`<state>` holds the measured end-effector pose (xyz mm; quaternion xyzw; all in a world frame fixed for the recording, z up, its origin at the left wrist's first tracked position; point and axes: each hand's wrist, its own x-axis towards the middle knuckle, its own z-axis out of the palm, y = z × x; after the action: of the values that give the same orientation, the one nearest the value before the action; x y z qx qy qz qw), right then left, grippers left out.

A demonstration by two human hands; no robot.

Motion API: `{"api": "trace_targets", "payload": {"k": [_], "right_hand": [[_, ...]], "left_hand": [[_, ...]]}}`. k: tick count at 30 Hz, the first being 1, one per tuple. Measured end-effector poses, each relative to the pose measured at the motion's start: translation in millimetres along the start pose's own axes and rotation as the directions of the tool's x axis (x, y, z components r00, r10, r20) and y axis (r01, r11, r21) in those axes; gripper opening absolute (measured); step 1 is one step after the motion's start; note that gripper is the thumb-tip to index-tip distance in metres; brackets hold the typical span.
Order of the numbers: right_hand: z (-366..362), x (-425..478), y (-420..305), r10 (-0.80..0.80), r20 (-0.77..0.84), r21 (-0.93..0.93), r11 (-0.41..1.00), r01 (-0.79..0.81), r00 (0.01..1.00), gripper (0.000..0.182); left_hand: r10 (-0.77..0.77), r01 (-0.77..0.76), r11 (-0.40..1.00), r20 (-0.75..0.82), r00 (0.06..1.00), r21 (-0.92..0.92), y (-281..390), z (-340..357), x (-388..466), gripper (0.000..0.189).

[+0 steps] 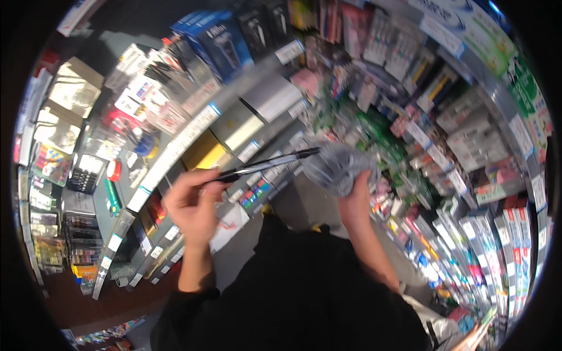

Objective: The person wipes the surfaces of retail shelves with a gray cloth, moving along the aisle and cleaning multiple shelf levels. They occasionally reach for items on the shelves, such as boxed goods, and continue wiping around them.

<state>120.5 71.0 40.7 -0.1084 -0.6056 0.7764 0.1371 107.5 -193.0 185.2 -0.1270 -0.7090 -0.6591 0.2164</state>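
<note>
Between the shelves, both of my hands are raised in front of me. My left hand point(195, 202) pinches one end of a slim black stick-like item point(268, 164), whose exact kind is unclear. Its far end reaches a crumpled bundle of translucent grey plastic point(336, 169), which looks like bagging. My right hand point(358, 188) grips that bundle from below. Blur hides whether the stick goes into the plastic or only touches it.
Stocked shelves with price tags curve along the left point(167, 153) and the right point(439, 153). Blue boxes point(219, 44) stand on the upper left shelf. A red tape roll point(114, 170) lies at left. Dark floor point(307, 202) shows between the shelves.
</note>
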Motion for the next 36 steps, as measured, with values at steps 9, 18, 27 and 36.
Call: {"api": "trace_targets", "payload": {"k": [9, 18, 27, 36], "right_hand": [[50.1, -8.7, -63.4, -0.099, 0.027, 0.789, 0.613, 0.04, 0.995, 0.065], [25.7, -4.6, -58.7, -0.152, -0.162, 0.81, 0.544, 0.22, 0.975, 0.068], [12.2, -25.1, -38.3, -0.198, 0.051, 0.447, 0.881, 0.155, 0.979, 0.05], [16.5, -26.7, -52.6, -0.193, 0.09, 0.493, 0.861, 0.125, 0.977, 0.049]], "left_hand": [[-0.29, 0.317, 0.939, 0.19, 0.938, -0.133, -31.8, 65.8, -55.9, 0.013], [-0.2, 0.241, 0.942, 0.185, 0.962, -0.235, -44.0, 69.6, -60.3, 0.014], [-0.041, 0.073, 0.992, 0.28, 0.959, -0.106, -47.5, 89.2, -67.9, 0.014], [-0.02, 0.047, 0.995, 0.277, 0.961, -0.091, -50.1, 91.2, -75.5, 0.015]]}}
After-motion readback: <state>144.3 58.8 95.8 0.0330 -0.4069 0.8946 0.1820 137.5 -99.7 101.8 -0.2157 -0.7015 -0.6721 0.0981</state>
